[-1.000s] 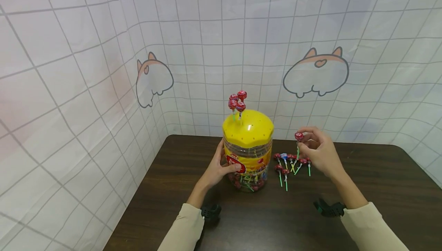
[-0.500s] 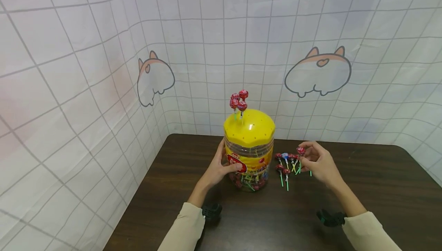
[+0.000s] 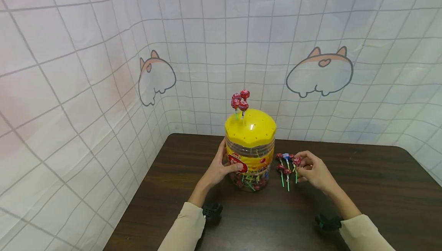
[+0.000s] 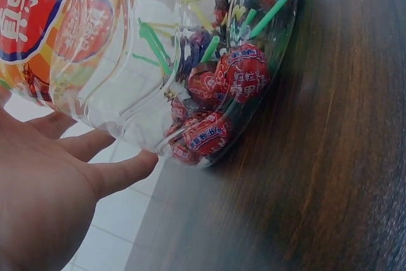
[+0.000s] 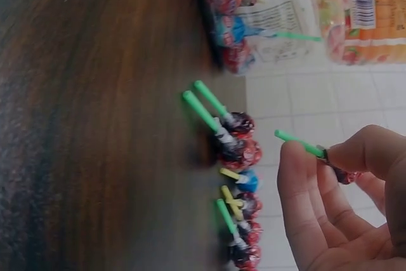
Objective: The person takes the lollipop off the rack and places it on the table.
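A clear plastic jar (image 3: 257, 163) with a yellow lid (image 3: 251, 130) stands upright on the table, lollipops inside it. Several red lollipops (image 3: 243, 106) stick up from the lid's left side. My left hand (image 3: 215, 172) holds the jar's left side, thumb across the label; its fingers touch the clear wall in the left wrist view. Right of the jar, my right hand (image 3: 315, 174) pinches a red lollipop (image 5: 301, 144) by its green stick between thumb and fingers, just above the table. Several loose lollipops (image 3: 281, 167), one of them blue (image 3: 286, 156), lie between hand and jar; my right hand hides some.
The dark wooden table (image 3: 262, 220) has its back edge close behind the jar. A white grid-patterned cloth (image 3: 207, 32) hangs behind and to the left. Each wrist wears a black device (image 3: 212, 210).
My right hand has come down and left with the lollipop, from above the loose ones to beside them near table level. My left hand stays on the jar.
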